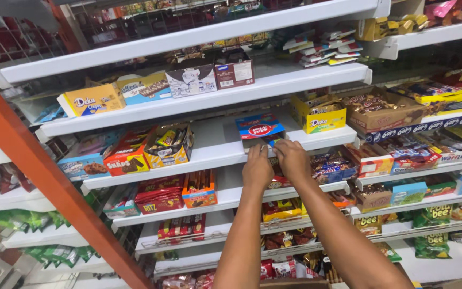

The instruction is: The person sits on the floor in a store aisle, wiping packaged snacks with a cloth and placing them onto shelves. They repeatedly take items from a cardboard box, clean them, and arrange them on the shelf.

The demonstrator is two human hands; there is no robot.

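Observation:
My left hand (256,168) and my right hand (291,159) reach up side by side to the front edge of a white shelf (215,152). Both rest on the near end of a blue and red snack box (259,128) that lies flat on that shelf. The fingertips of both hands curl over the box's front edge. How firmly they grip it is not visible.
White shelves rise in tiers, stocked with boxes of biscuits and wafers. A yellow display box (319,113) stands right of the blue box, an open carton of sweets (169,144) to its left. An orange upright post (44,176) slants across the left side.

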